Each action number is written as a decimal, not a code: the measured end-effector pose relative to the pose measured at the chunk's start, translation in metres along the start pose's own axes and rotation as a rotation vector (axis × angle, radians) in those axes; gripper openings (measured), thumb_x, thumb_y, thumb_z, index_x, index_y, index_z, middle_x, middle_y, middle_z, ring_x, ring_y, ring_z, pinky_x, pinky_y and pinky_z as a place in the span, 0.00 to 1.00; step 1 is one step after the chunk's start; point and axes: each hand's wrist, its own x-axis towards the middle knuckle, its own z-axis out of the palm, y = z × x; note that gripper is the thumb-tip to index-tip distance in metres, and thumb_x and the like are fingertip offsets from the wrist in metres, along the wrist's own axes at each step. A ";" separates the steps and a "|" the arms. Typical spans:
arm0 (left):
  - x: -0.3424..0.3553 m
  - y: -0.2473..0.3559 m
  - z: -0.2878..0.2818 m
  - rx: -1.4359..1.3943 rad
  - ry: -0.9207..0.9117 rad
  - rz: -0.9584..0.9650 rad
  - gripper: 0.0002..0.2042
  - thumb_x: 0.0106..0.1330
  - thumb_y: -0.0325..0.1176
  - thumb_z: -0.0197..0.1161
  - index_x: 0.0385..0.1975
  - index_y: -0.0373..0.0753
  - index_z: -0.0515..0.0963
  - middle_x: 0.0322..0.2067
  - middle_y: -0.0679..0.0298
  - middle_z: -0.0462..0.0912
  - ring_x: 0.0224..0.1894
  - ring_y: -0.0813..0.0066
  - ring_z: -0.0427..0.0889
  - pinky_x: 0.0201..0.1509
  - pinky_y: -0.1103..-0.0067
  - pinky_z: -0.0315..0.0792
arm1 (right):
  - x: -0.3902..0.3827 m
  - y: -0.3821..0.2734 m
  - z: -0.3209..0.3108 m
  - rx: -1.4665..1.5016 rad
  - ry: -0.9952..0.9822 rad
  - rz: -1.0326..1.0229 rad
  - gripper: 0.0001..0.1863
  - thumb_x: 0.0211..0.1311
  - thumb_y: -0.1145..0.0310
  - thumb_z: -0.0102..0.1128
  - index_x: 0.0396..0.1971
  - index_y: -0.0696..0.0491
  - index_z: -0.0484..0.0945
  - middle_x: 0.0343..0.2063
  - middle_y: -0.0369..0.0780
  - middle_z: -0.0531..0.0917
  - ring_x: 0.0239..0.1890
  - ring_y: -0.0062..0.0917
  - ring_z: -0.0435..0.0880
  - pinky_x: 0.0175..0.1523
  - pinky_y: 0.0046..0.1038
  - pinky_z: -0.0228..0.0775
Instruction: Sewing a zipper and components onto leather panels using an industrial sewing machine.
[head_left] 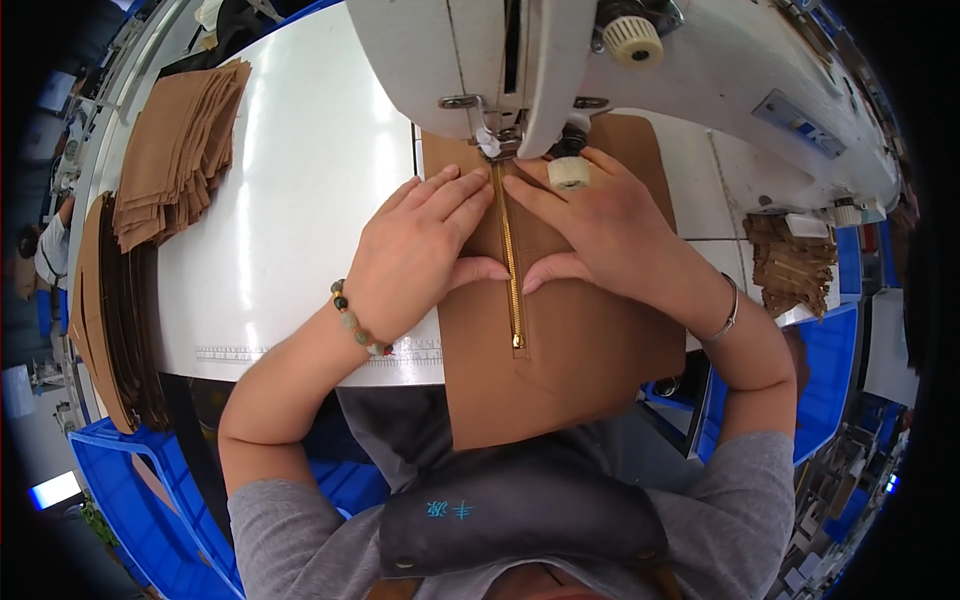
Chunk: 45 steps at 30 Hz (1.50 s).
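A brown leather-like panel [580, 340] lies under the head of a white sewing machine [440, 60], its near edge hanging over the table's front. Set lengthwise into it is a zipper [509, 240] with gold teeth, its pull at the near end. My left hand [420, 235] lies flat on the panel left of the zipper, fingers stretched toward the presser foot [500, 148]. On the other side my right hand [605, 215] presses down with spread fingers, partly hidden behind a cream knob [568, 172]. Both thumbs point inward at the zipper's teeth.
Stacked brown pieces [185, 150] lie at the back left of the white table [290, 200], and larger brown panels [120, 310] stand along its left edge. Small zipper strips [792, 262] are piled at right. Blue bins [150, 500] flank me on both sides.
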 end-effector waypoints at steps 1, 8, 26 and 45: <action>0.000 0.000 0.000 -0.002 -0.005 -0.006 0.38 0.54 0.56 0.72 0.61 0.34 0.77 0.63 0.58 0.79 0.68 0.56 0.74 0.70 0.63 0.70 | 0.000 0.000 0.000 0.005 0.005 -0.006 0.41 0.39 0.40 0.76 0.50 0.55 0.82 0.53 0.41 0.82 0.60 0.38 0.78 0.65 0.43 0.68; 0.000 -0.002 0.000 0.040 0.002 0.013 0.38 0.55 0.56 0.71 0.61 0.34 0.77 0.64 0.58 0.79 0.68 0.56 0.75 0.70 0.64 0.70 | -0.001 0.002 0.001 -0.002 0.020 -0.013 0.40 0.41 0.40 0.76 0.51 0.55 0.81 0.55 0.40 0.81 0.58 0.36 0.79 0.63 0.40 0.69; -0.067 0.027 -0.015 -0.199 0.077 -0.126 0.21 0.66 0.28 0.68 0.59 0.38 0.80 0.62 0.56 0.80 0.65 0.53 0.78 0.65 0.65 0.75 | -0.087 -0.124 0.005 0.021 -0.012 0.060 0.29 0.56 0.69 0.64 0.60 0.62 0.77 0.64 0.54 0.77 0.67 0.46 0.76 0.69 0.45 0.70; -0.084 0.057 0.018 -0.115 0.367 0.215 0.11 0.50 0.29 0.69 0.35 0.37 0.86 0.38 0.63 0.87 0.44 0.67 0.86 0.46 0.73 0.83 | -0.085 -0.110 -0.019 0.679 -0.071 0.305 0.32 0.58 0.76 0.60 0.66 0.54 0.75 0.69 0.47 0.75 0.72 0.47 0.71 0.75 0.49 0.59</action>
